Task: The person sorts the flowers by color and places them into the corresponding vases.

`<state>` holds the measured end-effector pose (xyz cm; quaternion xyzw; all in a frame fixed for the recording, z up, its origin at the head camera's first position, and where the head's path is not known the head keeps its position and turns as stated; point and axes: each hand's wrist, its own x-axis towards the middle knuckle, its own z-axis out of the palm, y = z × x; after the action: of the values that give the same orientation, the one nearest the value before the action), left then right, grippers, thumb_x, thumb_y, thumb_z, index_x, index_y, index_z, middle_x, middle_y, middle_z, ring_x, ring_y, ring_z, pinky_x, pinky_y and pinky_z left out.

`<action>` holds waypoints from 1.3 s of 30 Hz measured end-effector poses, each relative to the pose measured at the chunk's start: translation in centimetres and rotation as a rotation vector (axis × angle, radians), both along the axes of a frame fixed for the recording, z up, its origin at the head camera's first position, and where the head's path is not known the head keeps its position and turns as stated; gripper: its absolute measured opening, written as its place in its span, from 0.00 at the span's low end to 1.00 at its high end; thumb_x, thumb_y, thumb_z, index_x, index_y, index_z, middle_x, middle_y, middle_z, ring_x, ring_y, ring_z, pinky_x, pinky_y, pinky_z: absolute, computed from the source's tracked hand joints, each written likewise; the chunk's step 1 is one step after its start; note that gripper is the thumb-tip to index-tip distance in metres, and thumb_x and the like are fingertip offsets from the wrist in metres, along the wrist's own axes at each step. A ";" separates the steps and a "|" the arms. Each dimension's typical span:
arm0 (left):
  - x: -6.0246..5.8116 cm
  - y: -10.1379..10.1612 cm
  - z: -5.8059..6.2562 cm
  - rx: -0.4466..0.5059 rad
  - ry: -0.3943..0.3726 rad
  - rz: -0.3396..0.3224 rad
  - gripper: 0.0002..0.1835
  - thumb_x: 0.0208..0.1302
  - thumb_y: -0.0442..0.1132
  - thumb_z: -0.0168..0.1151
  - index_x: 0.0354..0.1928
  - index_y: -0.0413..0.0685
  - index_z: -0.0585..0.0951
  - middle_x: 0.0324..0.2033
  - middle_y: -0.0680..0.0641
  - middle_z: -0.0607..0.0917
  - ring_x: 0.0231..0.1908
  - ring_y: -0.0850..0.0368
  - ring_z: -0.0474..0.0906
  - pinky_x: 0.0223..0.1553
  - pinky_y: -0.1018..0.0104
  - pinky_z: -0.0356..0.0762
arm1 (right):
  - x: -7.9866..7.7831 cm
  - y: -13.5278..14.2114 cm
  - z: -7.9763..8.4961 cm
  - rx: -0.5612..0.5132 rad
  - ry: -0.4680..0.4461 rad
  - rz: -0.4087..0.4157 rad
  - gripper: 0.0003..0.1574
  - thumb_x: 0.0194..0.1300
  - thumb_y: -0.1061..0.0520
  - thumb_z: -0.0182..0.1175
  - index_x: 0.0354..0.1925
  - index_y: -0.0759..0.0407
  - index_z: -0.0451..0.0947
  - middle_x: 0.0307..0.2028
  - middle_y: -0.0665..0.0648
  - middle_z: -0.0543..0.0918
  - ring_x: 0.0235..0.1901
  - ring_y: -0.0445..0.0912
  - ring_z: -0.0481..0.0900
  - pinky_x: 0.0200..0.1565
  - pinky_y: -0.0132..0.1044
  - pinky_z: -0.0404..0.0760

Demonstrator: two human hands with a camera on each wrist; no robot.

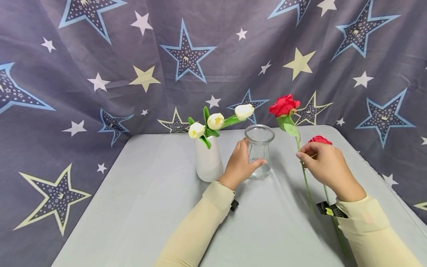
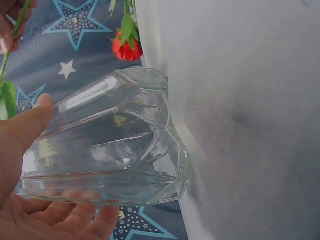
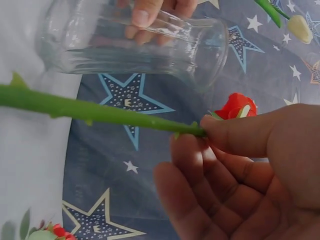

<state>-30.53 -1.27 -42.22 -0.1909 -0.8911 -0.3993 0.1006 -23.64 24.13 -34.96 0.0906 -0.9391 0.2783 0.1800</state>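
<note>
My left hand (image 1: pixel 238 165) holds a clear glass vase (image 1: pixel 261 151), which stands upright on the table. In the left wrist view the thumb is on one side of the faceted glass vase (image 2: pixel 112 137) and the fingers are on the other. Between thumb and fingertips, my right hand (image 1: pixel 326 167) pinches the green stem of a red rose (image 1: pixel 284 106). That rose is held upright to the right of the vase, bloom above its rim. The thorny lower stem (image 3: pixel 100 110) crosses the right wrist view. Behind the right hand is a second red rose (image 1: pixel 320 139), partly hidden.
A white vase (image 1: pixel 208 163) with white tulips (image 1: pixel 215 121) stands just left of the glass vase. The grey-white table (image 1: pixel 140 200) reaches back to a dark curtain (image 1: pixel 123 55) printed with stars. The second rose's stem (image 1: pixel 339 235) runs toward the front right, under the right wrist.
</note>
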 end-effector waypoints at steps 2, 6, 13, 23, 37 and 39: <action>0.0 0.1 -0.1 0.001 -0.002 -0.001 0.53 0.61 0.56 0.75 0.79 0.42 0.56 0.70 0.41 0.70 0.69 0.48 0.71 0.68 0.55 0.73 | -0.1 -0.2 0.3 -0.002 0.022 -0.009 0.07 0.69 0.51 0.68 0.36 0.53 0.85 0.22 0.48 0.85 0.25 0.42 0.83 0.32 0.40 0.75; -0.1 0.1 -0.1 0.003 -0.003 -0.002 0.53 0.62 0.56 0.75 0.79 0.42 0.56 0.70 0.40 0.70 0.70 0.48 0.70 0.68 0.55 0.73 | -0.3 -0.6 1.1 -0.010 0.068 -0.023 0.08 0.70 0.50 0.67 0.36 0.52 0.86 0.23 0.48 0.85 0.24 0.41 0.80 0.32 0.39 0.73; -0.1 0.0 -0.1 0.002 0.003 -0.002 0.53 0.61 0.55 0.76 0.79 0.43 0.56 0.70 0.40 0.69 0.70 0.48 0.70 0.68 0.55 0.73 | -0.6 -1.1 2.1 -0.032 0.127 -0.026 0.08 0.69 0.50 0.68 0.36 0.52 0.86 0.22 0.48 0.85 0.20 0.38 0.77 0.26 0.34 0.71; -0.1 0.0 -0.3 -0.010 0.016 -0.002 0.53 0.62 0.56 0.75 0.79 0.44 0.55 0.70 0.40 0.69 0.70 0.48 0.71 0.68 0.55 0.74 | -1.1 -1.7 2.7 -0.082 0.164 -0.036 0.09 0.68 0.48 0.69 0.37 0.51 0.87 0.24 0.50 0.88 0.20 0.33 0.78 0.24 0.29 0.72; 0.1 -0.1 0.0 0.000 0.002 -0.008 0.54 0.62 0.56 0.75 0.80 0.43 0.54 0.71 0.40 0.68 0.72 0.48 0.68 0.69 0.55 0.72 | -1.1 -2.4 4.6 -0.206 0.210 -0.061 0.10 0.68 0.47 0.69 0.41 0.51 0.88 0.31 0.54 0.90 0.21 0.24 0.80 0.25 0.21 0.76; 0.1 -0.1 0.1 0.000 -0.001 -0.010 0.54 0.62 0.55 0.75 0.80 0.42 0.54 0.72 0.40 0.68 0.72 0.48 0.68 0.69 0.55 0.72 | -1.2 -2.6 4.6 -0.217 0.216 -0.065 0.09 0.68 0.48 0.69 0.41 0.50 0.88 0.30 0.54 0.90 0.21 0.24 0.80 0.25 0.21 0.76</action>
<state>-30.38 -1.42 -42.11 -0.1953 -0.8902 -0.3998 0.0979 -24.79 21.53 -30.37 0.0696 -0.8812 0.3609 0.2974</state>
